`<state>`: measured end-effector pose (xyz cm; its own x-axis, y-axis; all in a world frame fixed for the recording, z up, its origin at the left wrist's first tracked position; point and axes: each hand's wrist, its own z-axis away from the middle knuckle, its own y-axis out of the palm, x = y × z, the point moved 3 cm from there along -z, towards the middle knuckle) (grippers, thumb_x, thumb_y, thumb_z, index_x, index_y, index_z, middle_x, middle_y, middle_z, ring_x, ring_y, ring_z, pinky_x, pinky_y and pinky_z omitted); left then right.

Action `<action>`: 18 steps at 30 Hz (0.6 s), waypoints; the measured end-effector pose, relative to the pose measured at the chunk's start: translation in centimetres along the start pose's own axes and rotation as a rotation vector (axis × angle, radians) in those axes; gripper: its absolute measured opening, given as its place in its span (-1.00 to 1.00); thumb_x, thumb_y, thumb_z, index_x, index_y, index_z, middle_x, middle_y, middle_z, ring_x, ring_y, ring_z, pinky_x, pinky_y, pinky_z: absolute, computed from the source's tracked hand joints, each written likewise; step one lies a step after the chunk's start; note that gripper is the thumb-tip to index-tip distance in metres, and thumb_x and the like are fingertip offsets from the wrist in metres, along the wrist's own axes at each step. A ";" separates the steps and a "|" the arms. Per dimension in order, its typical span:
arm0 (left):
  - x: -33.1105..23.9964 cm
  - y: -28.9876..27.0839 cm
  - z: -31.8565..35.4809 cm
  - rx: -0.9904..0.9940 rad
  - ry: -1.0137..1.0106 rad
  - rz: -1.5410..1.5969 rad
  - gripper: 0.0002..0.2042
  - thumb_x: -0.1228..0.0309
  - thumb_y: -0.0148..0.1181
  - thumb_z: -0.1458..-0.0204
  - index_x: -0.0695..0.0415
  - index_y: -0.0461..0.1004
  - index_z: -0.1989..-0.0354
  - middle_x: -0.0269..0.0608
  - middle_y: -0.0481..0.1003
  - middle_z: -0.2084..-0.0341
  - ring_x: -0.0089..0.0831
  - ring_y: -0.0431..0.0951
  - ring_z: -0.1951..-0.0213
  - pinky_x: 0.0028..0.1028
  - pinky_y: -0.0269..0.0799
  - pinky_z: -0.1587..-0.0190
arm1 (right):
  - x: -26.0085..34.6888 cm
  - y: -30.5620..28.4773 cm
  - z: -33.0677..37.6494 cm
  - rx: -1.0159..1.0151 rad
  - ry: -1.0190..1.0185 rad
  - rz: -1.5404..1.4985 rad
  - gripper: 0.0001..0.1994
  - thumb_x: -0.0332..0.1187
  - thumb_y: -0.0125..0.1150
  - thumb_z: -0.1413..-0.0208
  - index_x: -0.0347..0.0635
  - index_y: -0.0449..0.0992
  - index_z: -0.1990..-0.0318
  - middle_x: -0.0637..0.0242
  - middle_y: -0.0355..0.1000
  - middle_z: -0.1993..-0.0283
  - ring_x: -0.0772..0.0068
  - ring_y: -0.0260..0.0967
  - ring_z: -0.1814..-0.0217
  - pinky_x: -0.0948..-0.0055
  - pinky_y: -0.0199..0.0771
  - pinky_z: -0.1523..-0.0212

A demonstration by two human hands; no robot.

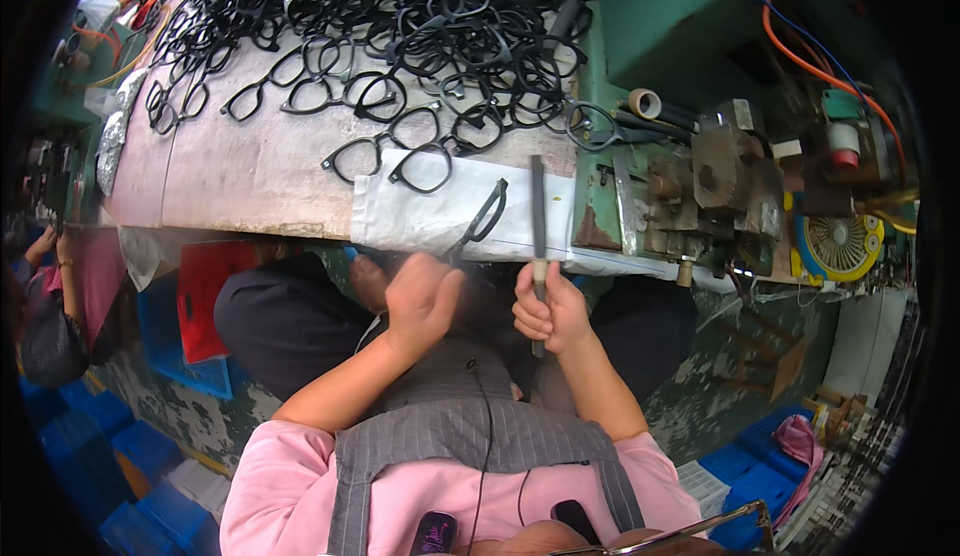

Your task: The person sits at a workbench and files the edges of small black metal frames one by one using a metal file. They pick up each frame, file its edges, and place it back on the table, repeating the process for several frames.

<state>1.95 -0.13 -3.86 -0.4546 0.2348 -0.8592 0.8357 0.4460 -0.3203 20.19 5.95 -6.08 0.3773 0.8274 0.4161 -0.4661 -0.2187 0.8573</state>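
My left hand (418, 301) is closed on one end of a dark eyeglass frame (490, 216), whose rim is tilted up over the edge of the table. In my right hand (556, 308) is a flat file (538, 206), gripped by its pale handle and pointing away from me. The file stands a little to the right of the frame, apart from it. Beneath both lies a white sheet (395, 218) at the table's front edge. Just beyond the sheet, several loose black eyeglass frames (357, 159) are strewn, the nearest overlapping its far edge.
A large heap of black eyeglass frames (430, 26) covers the far part of the worktable (240, 181). To the right stands a green machine with metal clamps (735, 171), cables and a small yellow-blue fan (838, 241). A red crate (208, 291) is below the table at left.
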 end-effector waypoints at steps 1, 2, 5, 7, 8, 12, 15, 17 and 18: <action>0.2 0.1 0.0 -0.011 -0.029 0.001 -0.84 0.59 0.15 0.04 0.21 0.36 0.62 -0.11 0.26 0.66 -0.18 0.27 0.58 -0.32 0.18 0.52 | 0.1 0.3 0.3 -0.056 -0.069 0.156 -0.55 0.05 -0.20 -0.29 -0.23 0.34 0.18 0.46 0.08 0.66 0.67 -0.05 0.75 0.64 -0.01 0.73; 0.1 0.2 0.0 0.002 0.017 -0.015 -0.81 0.58 0.16 0.04 0.21 0.32 0.63 -0.11 0.23 0.67 -0.16 0.24 0.59 -0.30 0.17 0.52 | -0.1 0.8 0.7 -0.094 -0.134 0.293 -0.55 0.05 -0.19 -0.28 -0.23 0.32 0.19 0.45 0.09 0.65 0.66 -0.03 0.73 0.64 0.01 0.71; 0.4 0.4 0.3 0.008 0.072 -0.005 -0.88 0.59 0.13 0.03 0.23 0.37 0.57 -0.09 0.26 0.65 -0.14 0.28 0.58 -0.29 0.19 0.53 | 0.0 2.1 1.7 -0.248 -0.222 0.848 -0.63 -0.02 -0.04 -0.26 -0.19 0.32 0.17 0.40 0.21 0.59 0.67 0.09 0.63 0.69 0.09 0.62; 1.0 0.3 0.3 0.052 0.072 0.050 -0.92 0.60 0.11 0.03 0.24 0.41 0.54 -0.08 0.28 0.65 -0.13 0.29 0.58 -0.30 0.22 0.53 | 0.3 3.0 1.5 -0.244 -0.287 1.206 -0.74 -0.19 -0.04 -0.29 -0.23 0.37 0.14 0.37 0.35 0.49 0.61 0.25 0.54 0.60 0.22 0.53; 1.2 0.2 0.3 0.047 0.081 0.060 -0.94 0.58 0.11 0.02 0.25 0.43 0.51 -0.08 0.28 0.65 -0.11 0.30 0.58 -0.28 0.23 0.52 | 0.5 3.6 1.2 -0.231 -0.346 1.375 -0.75 -0.22 -0.02 -0.28 -0.25 0.39 0.15 0.33 0.39 0.47 0.53 0.31 0.52 0.54 0.27 0.49; 1.5 0.2 0.1 0.069 0.066 0.055 -0.81 0.50 0.12 0.02 0.21 0.31 0.62 -0.03 0.27 0.67 -0.05 0.30 0.59 -0.23 0.21 0.55 | 1.0 5.6 -0.5 -0.230 -0.481 1.645 -0.80 -0.28 0.06 -0.19 -0.25 0.42 0.24 0.05 0.44 0.44 -0.06 0.42 0.42 0.17 0.39 0.43; 1.9 0.2 0.0 0.077 0.081 0.021 -0.82 0.50 0.13 0.04 0.21 0.32 0.63 -0.04 0.27 0.69 -0.06 0.30 0.61 -0.23 0.21 0.56 | 0.6 5.8 -1.7 -0.305 -0.410 1.799 -0.79 -0.25 0.05 -0.19 -0.23 0.39 0.31 0.06 0.44 0.46 -0.08 0.42 0.45 0.11 0.39 0.45; 1.9 0.3 0.1 0.066 0.116 0.001 -0.82 0.50 0.13 0.05 0.20 0.32 0.63 -0.05 0.27 0.70 -0.07 0.31 0.61 -0.23 0.21 0.57 | 0.2 5.6 -2.0 -0.328 -0.381 1.880 -0.77 -0.24 0.04 -0.19 -0.22 0.33 0.38 0.06 0.43 0.51 -0.08 0.41 0.49 0.07 0.39 0.48; 1.9 0.3 0.1 0.054 0.118 -0.014 -0.82 0.50 0.13 0.05 0.20 0.32 0.63 -0.06 0.27 0.70 -0.08 0.31 0.62 -0.23 0.21 0.57 | -0.1 5.4 -1.9 -0.333 -0.350 1.903 -0.77 -0.24 0.04 -0.19 -0.22 0.32 0.39 0.06 0.43 0.51 -0.08 0.41 0.50 0.06 0.39 0.49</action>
<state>1.36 0.32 -5.61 -0.4964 0.3307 -0.8026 0.8431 0.4037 -0.3552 16.10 5.69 -2.09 -0.6160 -0.4561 0.6423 -0.4808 -0.4281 -0.7652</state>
